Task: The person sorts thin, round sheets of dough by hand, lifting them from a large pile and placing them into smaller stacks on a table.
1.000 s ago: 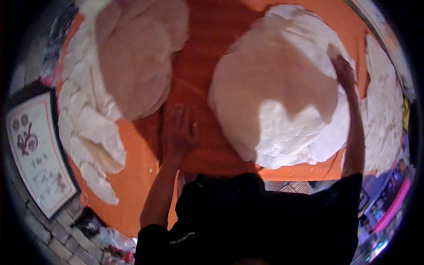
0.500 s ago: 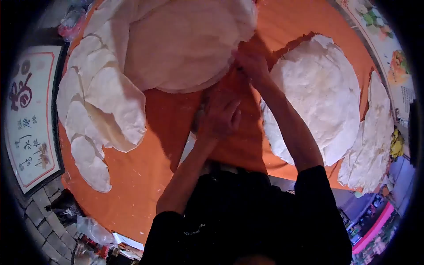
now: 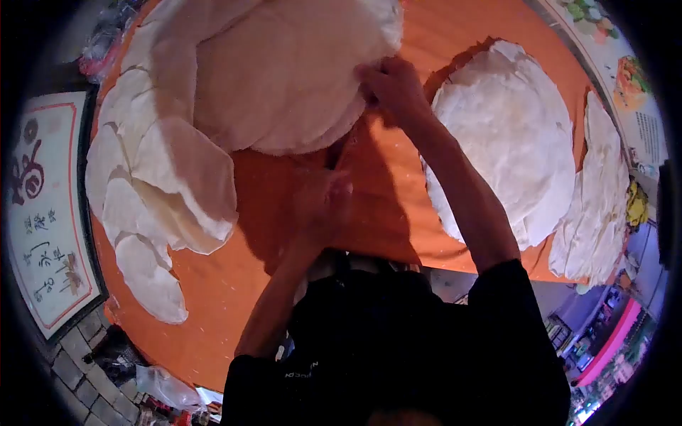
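A big pile of thin, pale round flatbread sheets (image 3: 284, 78) lies at the far middle of the orange cloth. My right hand (image 3: 392, 89) is at the pile's right edge, its fingers curled together on the rim of a sheet. Close to my body, my left hand (image 3: 328, 195) is smeared by motion below the pile's near edge, and its fingers cannot be made out. To the right of my right forearm sits another round stack of whiter sheets (image 3: 504, 145). Overlapping sheets (image 3: 181, 177) spread along the left side.
An orange cloth (image 3: 213, 298) covers the round table. Folded strips of sheet (image 3: 595, 206) lie at its right edge. A framed sign with writing (image 3: 50, 213) stands at the left, above paving bricks. A clear plastic bag (image 3: 167, 387) is at the lower left.
My right hand has shifted up and slightly left along the pile's rim. My left hand has moved down and left, toward my body. The view has tilted slightly.
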Tool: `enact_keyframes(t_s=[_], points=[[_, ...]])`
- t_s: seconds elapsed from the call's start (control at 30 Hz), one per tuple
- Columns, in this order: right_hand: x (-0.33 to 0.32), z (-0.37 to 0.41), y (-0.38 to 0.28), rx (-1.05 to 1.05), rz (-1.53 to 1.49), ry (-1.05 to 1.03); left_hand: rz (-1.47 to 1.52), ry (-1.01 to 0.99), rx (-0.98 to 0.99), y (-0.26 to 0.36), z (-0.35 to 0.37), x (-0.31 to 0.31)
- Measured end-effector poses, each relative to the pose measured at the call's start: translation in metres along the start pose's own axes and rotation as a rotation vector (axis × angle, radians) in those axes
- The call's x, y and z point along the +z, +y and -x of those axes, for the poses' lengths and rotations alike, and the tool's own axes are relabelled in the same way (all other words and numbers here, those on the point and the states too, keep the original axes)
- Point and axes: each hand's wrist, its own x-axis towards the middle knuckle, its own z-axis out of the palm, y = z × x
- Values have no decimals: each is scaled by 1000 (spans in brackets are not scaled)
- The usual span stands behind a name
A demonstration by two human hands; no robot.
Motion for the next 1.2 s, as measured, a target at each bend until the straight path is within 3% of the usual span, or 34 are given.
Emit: enact_keyframes(t_s=[0.07, 0.13, 0.3, 0.43, 0.5, 0.6, 0.7, 0.8, 0.87, 0.93, 0.97, 1.03, 1.07, 1.13, 1.17, 1.2], points=[[-16, 49, -35, 71, -185, 3, 5, 18, 12, 4, 11, -12], [-43, 85, -21, 261, -454, 115, 17, 9, 45, 15, 11, -22], [-82, 154, 38, 524, -470, 259, 41, -219, 22, 68, 5, -28], [-70, 167, 26, 426, -471, 172, 19, -197, 215, 75, -30, 25], [-63, 168, 26, 396, -647, 144, -8, -157, 249, 72, -33, 51], [-56, 161, 34, 414, -793, 134, 80, -243, 31, 72, -33, 62], [-56, 159, 58, 261, -906, 25, 152, -347, -48, 60, -37, 59], [-54, 164, 38, 331, -679, 161, 201, -365, 6, 53, -40, 63], [-53, 163, 30, 208, -690, 132, 369, -376, -187, 51, -41, 60], [-69, 166, 13, 183, -515, 128, 371, -397, -239, 45, -41, 48], [-78, 169, -2, 148, -604, 159, 391, -353, -251, 33, -40, 35], [-110, 179, -16, 204, -495, 206, 537, -219, -338, 8, -39, 7], [-130, 187, -18, 149, -349, 323, 208, -195, -240, 1, -48, -19], [-194, 198, -19, 70, -213, 471, 408, -47, -346, 5, -57, -37], [-235, 201, -23, 45, -226, 510, 936, 68, -551, 31, -66, -40], [-265, 206, -38, 10, -44, 615, 746, 64, -437, 30, -65, -42]])
